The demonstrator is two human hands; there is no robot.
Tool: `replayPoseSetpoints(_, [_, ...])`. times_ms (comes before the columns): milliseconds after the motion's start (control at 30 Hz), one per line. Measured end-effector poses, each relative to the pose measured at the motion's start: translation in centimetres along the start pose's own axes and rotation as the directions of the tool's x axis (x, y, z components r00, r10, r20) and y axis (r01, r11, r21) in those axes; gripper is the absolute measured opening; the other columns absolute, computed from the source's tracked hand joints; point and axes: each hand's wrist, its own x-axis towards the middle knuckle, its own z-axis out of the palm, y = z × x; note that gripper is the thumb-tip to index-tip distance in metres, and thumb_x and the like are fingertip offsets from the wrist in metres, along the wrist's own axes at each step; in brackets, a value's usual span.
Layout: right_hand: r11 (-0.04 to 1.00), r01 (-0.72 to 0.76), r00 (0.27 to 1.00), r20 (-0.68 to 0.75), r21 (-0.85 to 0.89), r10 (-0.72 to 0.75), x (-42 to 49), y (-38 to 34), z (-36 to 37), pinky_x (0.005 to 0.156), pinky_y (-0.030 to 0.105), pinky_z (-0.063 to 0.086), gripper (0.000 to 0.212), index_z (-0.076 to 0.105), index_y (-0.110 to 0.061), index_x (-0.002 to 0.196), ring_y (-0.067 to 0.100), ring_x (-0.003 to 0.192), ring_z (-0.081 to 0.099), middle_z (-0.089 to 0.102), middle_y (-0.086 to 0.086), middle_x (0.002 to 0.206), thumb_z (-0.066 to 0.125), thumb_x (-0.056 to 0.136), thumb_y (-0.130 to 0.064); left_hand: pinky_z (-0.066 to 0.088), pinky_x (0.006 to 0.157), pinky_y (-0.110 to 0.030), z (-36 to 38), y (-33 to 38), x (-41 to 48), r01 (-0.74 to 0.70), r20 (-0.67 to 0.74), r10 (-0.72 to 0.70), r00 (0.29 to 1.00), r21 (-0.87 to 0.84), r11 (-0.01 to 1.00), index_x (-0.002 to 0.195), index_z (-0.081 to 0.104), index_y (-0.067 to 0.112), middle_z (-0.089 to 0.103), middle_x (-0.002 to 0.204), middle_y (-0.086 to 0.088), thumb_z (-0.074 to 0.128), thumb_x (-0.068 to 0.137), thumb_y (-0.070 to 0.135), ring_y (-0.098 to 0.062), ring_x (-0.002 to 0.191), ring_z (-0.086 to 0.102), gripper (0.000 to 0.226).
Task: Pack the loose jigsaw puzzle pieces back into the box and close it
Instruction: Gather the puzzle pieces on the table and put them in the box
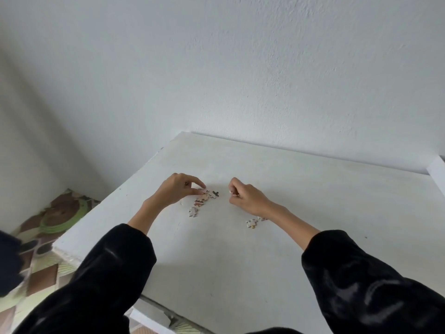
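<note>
Forward over the white table [313, 184] reach both arms, black sleeves [108, 273] pushed back to mid-forearm and wrists bare. The left hand [178, 189] hangs knuckles-up with the wrist raised. Its forefinger arches down and its thumb comes in beneath, and the two tips close together on the far edge of a cluster of puzzle pieces [204, 197] lying flat on the tabletop. Its other fingers are tucked under the palm.

The right hand [248, 197] rests near the cluster but apart from it, with its back turned to the camera and its fingers curled tight into the palm. Small brownish bits of held pieces [236, 195] show at the fingertips, so the fist is clamped on them. How many there are cannot be told.

A single dark piece [215, 194] lies just beside the cluster, between the two hands. A small pale clump [193, 211] sits nearer the person, below the left hand, and a few more pale pieces [252, 223] lie close under the right wrist.

At the table's far right edge a white block [437, 169] juts into view; whether it is a box or part of the room cannot be told, and nothing of its inside shows. A plain white wall [240, 68] stands behind the table, and a patterned floor [60, 213] lies beyond the table's left edge.
</note>
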Motion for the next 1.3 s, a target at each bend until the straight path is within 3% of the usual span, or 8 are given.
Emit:
replayPoseSetpoints(100, [0.922,-0.076,0.995,-0.038,0.379,0.097,-0.2,0.0,-0.2,0.047,0.022,0.028,0.014,0.042,-0.015,0.098,0.01,0.047,0.031,0.037,-0.002,0.06,0.042,0.086,-0.007,0.019,0.051,-0.026,0.1,-0.1,0.2,-0.02,0.005,0.02,1.0,0.008,1.0,0.087,0.066,0.027,0.027,0.046,0.006,0.071,0.077,0.034,-0.011,0.046,0.03,0.013])
replayPoseSetpoints(200, [0.663,-0.201,0.969,0.047,0.721,0.242,-0.1,0.4,-0.6,0.033,0.014,0.018,0.029,0.056,-0.014,0.097,0.006,0.035,0.024,0.037,0.0,0.054,0.032,0.087,-0.003,0.02,0.052,-0.025,0.1,-0.4,0.4,-0.032,0.033,0.032,0.999,0.014,0.999,0.096,0.065,0.037,0.026,0.045,0.007,0.07,0.079,0.034,-0.011,0.047,0.031,0.019])
replayPoseSetpoints(300, [0.385,-0.244,0.946,0.132,0.89,0.296,0.1,1.0,-0.7,0.03,0.012,0.013,0.032,0.059,-0.007,0.085,0.005,0.032,0.025,0.04,0.001,0.054,0.028,0.08,0.001,0.02,0.054,-0.025,0.1,-0.7,0.6,-0.026,0.056,0.025,0.998,0.004,1.0,0.099,0.067,0.041,0.025,0.04,0.006,0.069,0.079,0.035,-0.012,0.048,0.027,0.02])
replayPoseSetpoints(367, [0.325,-0.252,0.939,0.149,0.912,0.309,0.2,1.1,-0.6,0.03,0.012,0.014,0.032,0.058,-0.005,0.08,0.005,0.032,0.026,0.042,0.002,0.058,0.027,0.079,0.001,0.02,0.054,-0.026,0.1,-0.8,0.7,-0.035,0.058,0.034,0.998,0.003,0.999,0.096,0.07,0.036,0.025,0.038,0.005,0.069,0.079,0.034,-0.013,0.048,0.026,0.017])
replayPoseSetpoints(800, [0.785,-0.173,0.971,-0.032,0.595,0.238,0.2,-0.1,0.3,0.035,0.015,0.018,0.015,0.066,-0.012,0.089,0.004,0.034,0.02,0.03,-0.007,0.048,0.051,0.09,-0.014,0.025,0.051,-0.021,0.7,-1.0,0.8,0.029,0.085,-0.023,0.996,-0.064,0.998,0.068,0.054,0.025,0.033,0.047,0.007,0.068,0.082,0.027,-0.009,0.046,0.028,0.02])
replayPoseSetpoints(1033, [0.929,-0.08,0.981,-0.135,0.362,0.137,0.3,-0.3,0.7,0.044,0.018,0.025,0.009,0.067,-0.013,0.089,0.006,0.04,0.03,0.035,-0.004,0.049,0.059,0.086,-0.016,0.022,0.042,-0.014,-0.6,0.9,0.5,0.125,0.061,-0.109,0.992,-0.493,0.861,0.068,0.041,0.014,0.031,0.054,0.006,0.053,0.093,0.021,-0.008,0.046,0.026,0.029])
replayPoseSetpoints(1167, [0.989,-0.042,0.993,-0.1,0.141,0.057,0.5,-0.8,1.3,0.051,0.025,0.031,0.018,0.061,-0.023,0.097,0.007,0.051,0.043,0.045,-0.008,0.055,0.066,0.08,-0.028,0.019,0.043,-0.016,-0.6,0.9,0.2,0.099,0.051,-0.085,0.995,-0.558,0.824,0.062,0.027,0.018,0.025,0.052,0.007,0.059,0.089,0.013,-0.007,0.044,0.022,0.043])
replayPoseSetpoints(1300, [0.999,-0.011,0.997,-0.077,0.031,0.014,0.6,-1.6,1.5,0.054,0.02,0.034,0.036,0.059,-0.031,0.112,0.011,0.062,0.048,0.045,-0.011,0.06,0.068,0.078,-0.038,0.023,0.043,-0.015,-0.4,0.6,-0.2,0.104,0.093,-0.063,0.994,-0.553,0.826,0.087,0.05,0.013,0.032,0.05,0.01,0.056,0.089,0.013,-0.006,0.044,0.025,0.006])
